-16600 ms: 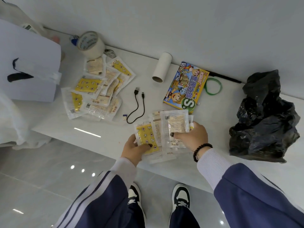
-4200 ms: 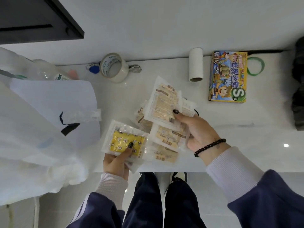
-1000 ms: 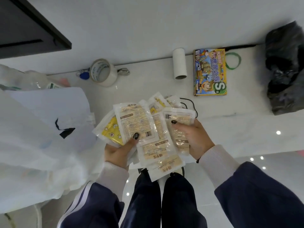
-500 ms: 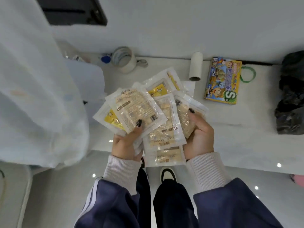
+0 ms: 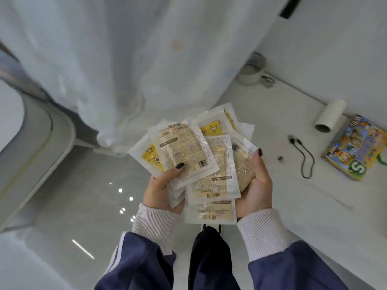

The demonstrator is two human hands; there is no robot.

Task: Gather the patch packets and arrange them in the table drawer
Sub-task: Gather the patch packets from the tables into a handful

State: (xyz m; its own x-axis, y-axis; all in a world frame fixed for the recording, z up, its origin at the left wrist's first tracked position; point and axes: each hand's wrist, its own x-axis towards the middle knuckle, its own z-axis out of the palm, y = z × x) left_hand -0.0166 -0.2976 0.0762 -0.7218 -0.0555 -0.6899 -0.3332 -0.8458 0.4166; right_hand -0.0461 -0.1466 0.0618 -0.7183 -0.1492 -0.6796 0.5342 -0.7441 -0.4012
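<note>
A fanned stack of several patch packets (image 5: 199, 160), clear sachets with yellow and tan inserts, is held up in front of me above the table's front edge. My left hand (image 5: 161, 189) grips the left side of the stack, thumb pressed on the top packet. My right hand (image 5: 255, 181) cups the right side from below, its thumb lying along the outer packet. No drawer is in view.
The white table (image 5: 303, 206) runs to the right, carrying a black cable (image 5: 305, 158), a white paper roll (image 5: 330, 116), a colourful box (image 5: 356, 151) and a tape roll (image 5: 251, 72). A sheer white curtain (image 5: 125, 59) hangs at left over the glossy grey floor (image 5: 73, 206).
Both hands have kept their hold on the packets and lifted them off the table. My view has swung left, so the table objects have slid right and the curtain fills the left.
</note>
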